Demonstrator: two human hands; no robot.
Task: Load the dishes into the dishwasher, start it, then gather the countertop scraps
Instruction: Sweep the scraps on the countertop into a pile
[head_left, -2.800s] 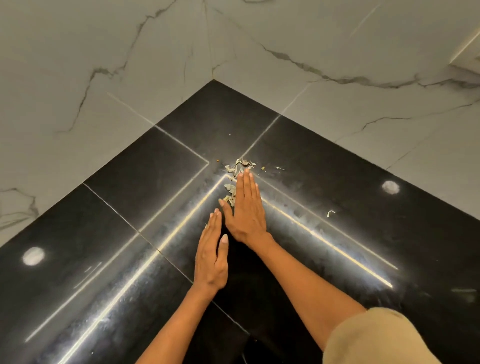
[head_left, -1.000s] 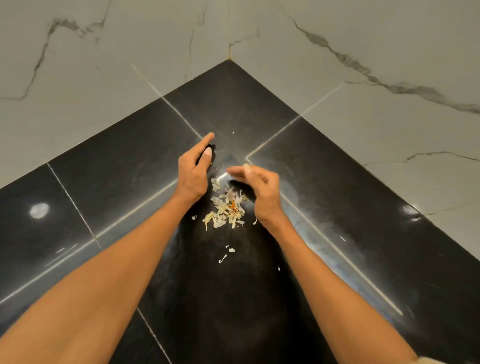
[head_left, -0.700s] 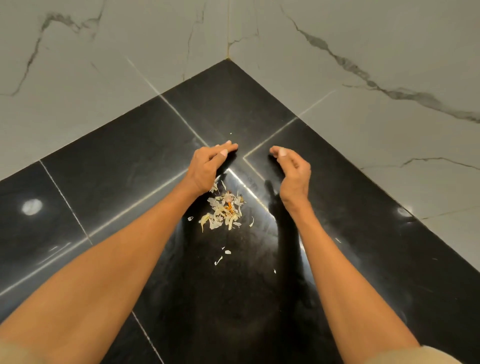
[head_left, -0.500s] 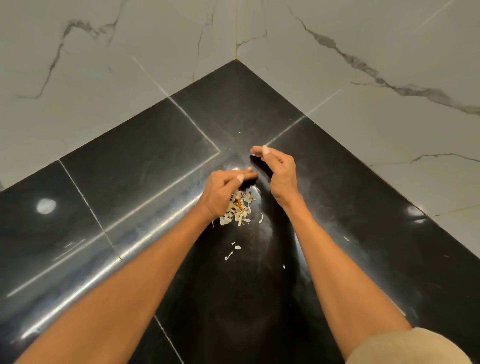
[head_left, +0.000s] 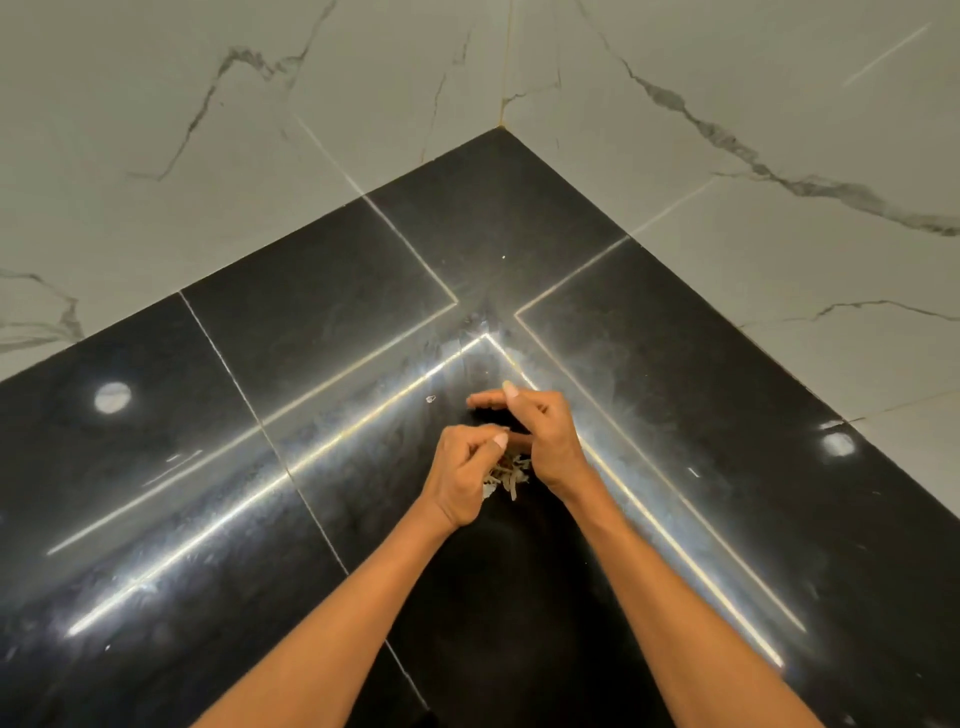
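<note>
Scraps (head_left: 508, 475) lie in a small pale heap on my black worktop (head_left: 322, 332), and that heap is my landmark. Only its near side shows, thin dry slivers with a reddish bit among them; the rest is hidden under my hands.

My left hand (head_left: 464, 478) sits just left of the heap, touching its edge. Its fingers (head_left: 480, 434) are curled in, with the thumb tip brought up against them above the heap. Whether they pinch any slivers I cannot tell, since the pinch point is too small to read.

My right hand (head_left: 540, 441) sits just right of the heap and a little beyond it. Those fingers are bent into a loose cup, with the forefinger stretched out to the left beyond the heap and the thumb raised above it. They look cupped round the heap's far side rather than clamped on anything; I cannot tell if they hold a piece.

One lone fleck (head_left: 430, 399) lies beyond the heap and to its left, well apart from both hands. Another tiny speck (head_left: 504, 256) lies far beyond the heap, near the corner where the marbled walls (head_left: 727, 234) meet. Bright streaks of reflected light cross the worktop on both sides of the heap.
</note>
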